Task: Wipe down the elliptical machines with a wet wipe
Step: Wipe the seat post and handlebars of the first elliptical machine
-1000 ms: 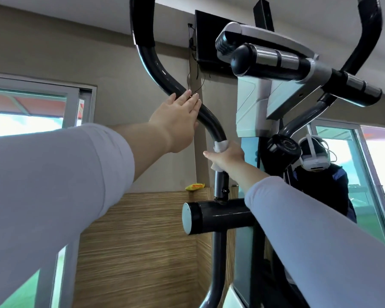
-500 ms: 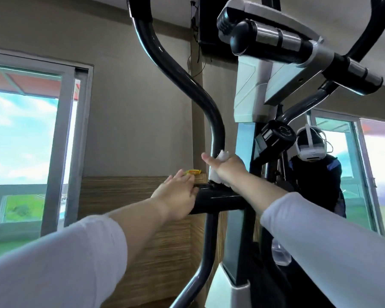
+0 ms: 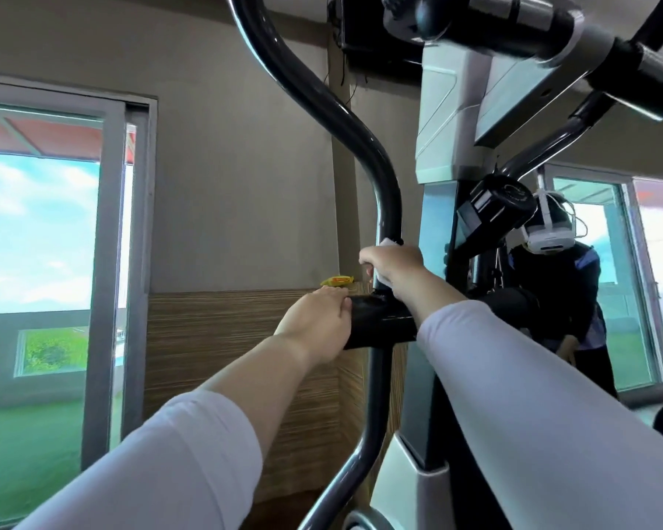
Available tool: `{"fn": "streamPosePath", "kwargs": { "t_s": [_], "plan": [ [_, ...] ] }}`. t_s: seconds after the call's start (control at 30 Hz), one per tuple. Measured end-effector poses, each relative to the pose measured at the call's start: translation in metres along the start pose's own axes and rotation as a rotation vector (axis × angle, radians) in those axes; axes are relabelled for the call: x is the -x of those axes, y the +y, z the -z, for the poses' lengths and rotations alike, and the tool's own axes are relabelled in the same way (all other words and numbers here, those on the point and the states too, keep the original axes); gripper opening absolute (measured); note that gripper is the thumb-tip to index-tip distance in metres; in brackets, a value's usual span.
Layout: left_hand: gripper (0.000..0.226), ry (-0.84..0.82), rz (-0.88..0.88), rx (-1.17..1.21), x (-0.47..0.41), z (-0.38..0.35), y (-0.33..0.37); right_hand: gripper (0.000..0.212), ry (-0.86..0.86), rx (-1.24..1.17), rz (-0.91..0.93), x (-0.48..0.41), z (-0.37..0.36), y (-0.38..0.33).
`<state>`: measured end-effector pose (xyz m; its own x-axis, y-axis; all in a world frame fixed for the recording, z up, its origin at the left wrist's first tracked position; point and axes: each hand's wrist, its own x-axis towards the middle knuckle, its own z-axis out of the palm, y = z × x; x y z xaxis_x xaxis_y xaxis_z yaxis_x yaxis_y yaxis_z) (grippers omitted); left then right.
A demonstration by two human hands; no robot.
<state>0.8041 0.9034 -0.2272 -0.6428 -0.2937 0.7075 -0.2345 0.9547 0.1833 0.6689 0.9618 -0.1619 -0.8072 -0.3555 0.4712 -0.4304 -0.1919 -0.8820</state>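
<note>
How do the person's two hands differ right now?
The right hand grips the upright bar through a white wipe; the left hand holds no wipe. The right hand sits higher; the left hand rests on the crossbar end. Both touch the black frame.

- This is a gym or fitness room, and an elliptical machine (image 3: pixel 450 120) fills the view at close range.
- A curved black handlebar (image 3: pixel 360 135) rises past the grey column, and padded grips (image 3: pixel 513 11) with metal bands stick out from the console above.
- A black cross tube (image 3: pixel 379 323) joins the handlebar to the frame.
- A dark screen (image 3: pixel 368 32) is mounted high on the plain wall, which has wood panelling (image 3: pixel 238 338) along its lower part.
- A large window (image 3: pixel 35 223) and a glass door (image 3: pixel 605 281) look out on a lawn (image 3: pixel 24 434).
</note>
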Motion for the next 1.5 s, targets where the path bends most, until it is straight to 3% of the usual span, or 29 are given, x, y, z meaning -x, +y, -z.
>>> {"fn": "streamPosePath", "kwargs": {
  "t_s": [0.13, 0.23, 0.33, 0.47, 0.57, 0.67, 0.77, 0.83, 0.97, 1.03, 1.13, 1.2, 1.27, 1.33, 1.5],
  "plan": [
    [0.034, 0.015, 0.011, -0.003, -0.002, -0.003, -0.002, 0.013, 0.294, 0.038, 0.081, 0.008, -0.014, 0.008],
    [0.038, 0.037, -0.005, -0.044, -0.003, -0.007, -0.003, 0.008, 0.355, 0.104, 0.12, 0.007, -0.018, 0.009],
    [0.04, 0.032, -0.01, -0.016, -0.003, -0.005, -0.004, 0.007, 0.215, 0.076, 0.101, 0.0, -0.009, 0.008],
    [0.042, 0.033, -0.014, -0.003, -0.001, -0.003, -0.002, 0.015, -0.161, 0.069, 0.06, -0.006, 0.008, 0.007],
    [0.042, 0.035, -0.023, -0.025, 0.0, -0.003, 0.0, 0.018, -0.244, -0.009, 0.002, -0.011, 0.008, 0.004],
    [0.037, 0.046, -0.008, -0.024, -0.002, -0.004, -0.002, 0.009, -0.004, -0.003, 0.037, -0.003, -0.002, 0.007],
    [0.032, 0.052, 0.003, -0.047, -0.002, -0.007, -0.003, 0.018, 0.32, 0.089, 0.219, 0.005, -0.016, 0.019],
    [0.032, 0.058, 0.006, -0.063, -0.001, -0.008, -0.001, 0.026, 0.348, 0.14, 0.286, 0.007, -0.018, 0.023],
    [0.036, 0.041, -0.004, -0.079, -0.003, -0.005, 0.0, 0.032, 0.092, 0.198, 0.239, 0.006, 0.005, 0.016],
    [0.037, 0.025, -0.006, -0.088, -0.003, -0.004, 0.0, 0.044, -0.034, 0.393, 0.236, 0.006, 0.025, 0.005],
    [0.036, 0.039, 0.005, -0.075, -0.002, -0.004, 0.0, 0.059, -0.167, 0.579, 0.374, -0.005, 0.054, -0.002],
    [0.037, 0.043, 0.006, -0.079, -0.001, -0.005, 0.001, 0.046, -0.313, 0.493, 0.472, 0.0, 0.062, 0.004],
    [0.038, 0.039, -0.001, -0.082, 0.0, -0.004, 0.002, 0.052, -0.294, 0.566, 0.599, 0.003, 0.063, 0.015],
    [0.036, 0.035, -0.007, -0.077, 0.0, -0.003, 0.002, 0.065, -0.251, 0.785, 0.673, 0.004, 0.064, 0.02],
    [0.035, 0.033, -0.025, -0.093, 0.001, -0.003, 0.001, 0.04, -0.37, 0.804, 0.517, 0.014, 0.074, 0.026]
  ]
}}
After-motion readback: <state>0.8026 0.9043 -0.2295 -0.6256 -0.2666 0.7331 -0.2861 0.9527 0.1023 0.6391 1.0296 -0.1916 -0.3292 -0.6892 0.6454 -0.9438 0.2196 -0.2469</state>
